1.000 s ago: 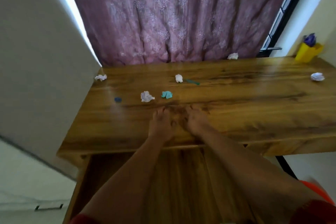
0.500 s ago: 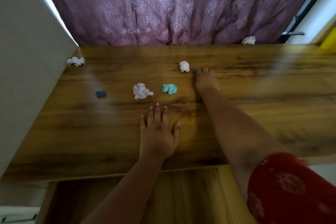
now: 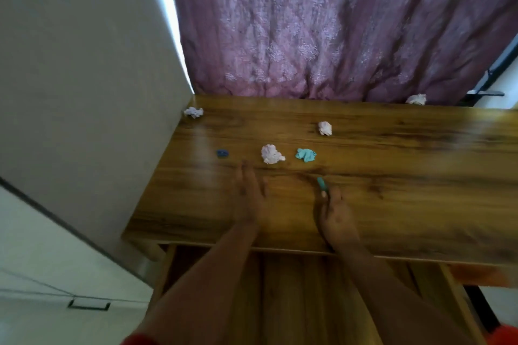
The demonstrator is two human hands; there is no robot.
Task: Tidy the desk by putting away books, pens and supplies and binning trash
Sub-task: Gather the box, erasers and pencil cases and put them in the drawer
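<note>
Pinching a teal pen (image 3: 321,183), the right hand (image 3: 337,218) hovers over the desk (image 3: 406,190); the left hand (image 3: 249,199) lies flat, fingers spread.

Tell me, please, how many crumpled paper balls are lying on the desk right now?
5: white ones at the far left corner, by the curtain far right, mid-desk, and ahead of the left hand; a teal one beside it. More may lie outside the frame.
</note>
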